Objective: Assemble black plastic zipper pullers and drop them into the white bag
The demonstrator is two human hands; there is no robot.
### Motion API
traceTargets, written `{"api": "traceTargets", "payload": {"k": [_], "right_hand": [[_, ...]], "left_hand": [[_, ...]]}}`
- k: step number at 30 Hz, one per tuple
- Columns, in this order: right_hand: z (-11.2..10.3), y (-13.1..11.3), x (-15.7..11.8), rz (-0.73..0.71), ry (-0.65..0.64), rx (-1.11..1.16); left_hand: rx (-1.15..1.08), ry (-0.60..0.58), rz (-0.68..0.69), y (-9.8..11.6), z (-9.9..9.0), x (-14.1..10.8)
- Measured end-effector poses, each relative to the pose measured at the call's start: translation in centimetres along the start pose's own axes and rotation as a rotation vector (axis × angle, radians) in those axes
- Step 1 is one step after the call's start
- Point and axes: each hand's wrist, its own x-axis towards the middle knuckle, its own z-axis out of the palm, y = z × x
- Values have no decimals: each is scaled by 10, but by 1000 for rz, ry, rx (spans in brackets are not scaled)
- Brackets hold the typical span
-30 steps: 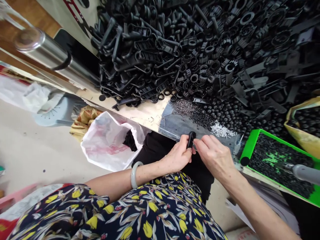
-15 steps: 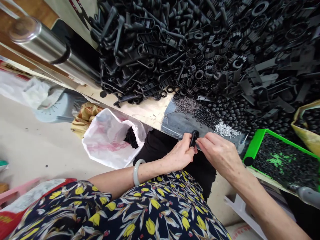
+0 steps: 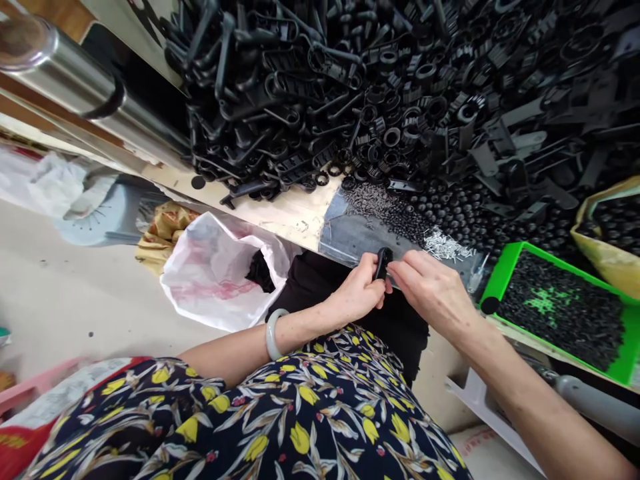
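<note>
My left hand [image 3: 361, 288] is closed around a small black plastic part [image 3: 383, 263] with a rounded top end, held upright at the table's front edge. Right beside it, my right hand [image 3: 425, 280] has its thumb and fingertips pinched together against the part's side. Whatever lies between those fingertips is hidden. Just beyond the hands is a grey mat [image 3: 350, 235] taped to the table. On it lie a heap of short silvery pins [image 3: 445, 245], tiny dark pieces [image 3: 373, 201] and small black balls [image 3: 463, 210].
Black plastic handles [image 3: 280, 113] and rings [image 3: 393, 137] are piled across the back. A green tray [image 3: 500, 273] of small black and green bits stands at right. A white bag [image 3: 200, 280] hangs open below the edge at left. A steel flask [image 3: 85, 73] lies upper left.
The whole view has shifted slightly, so the scene sits a little further left and higher. Both hands keep nearly the same pose around the black part.
</note>
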Motion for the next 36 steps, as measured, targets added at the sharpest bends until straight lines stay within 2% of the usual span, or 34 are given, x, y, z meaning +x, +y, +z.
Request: {"api": "traceTargets", "payload": {"k": [7, 13, 20, 29, 36], "right_hand": [[-2, 14, 7, -108, -50, 35], [-3, 16, 13, -110, -56, 64], [-3, 6, 16, -64, -36, 34], [2, 10, 13, -50, 20, 138], [6, 12, 13, -4, 61, 197]], "left_hand": [[-64, -25, -22, 3, -3, -1], [-74, -27, -33, 4, -5, 0], [-19, -6, -53, 9, -4, -1], [-298, -11, -128, 15, -4, 3], [-245, 50, -16, 6, -1, 6]]}}
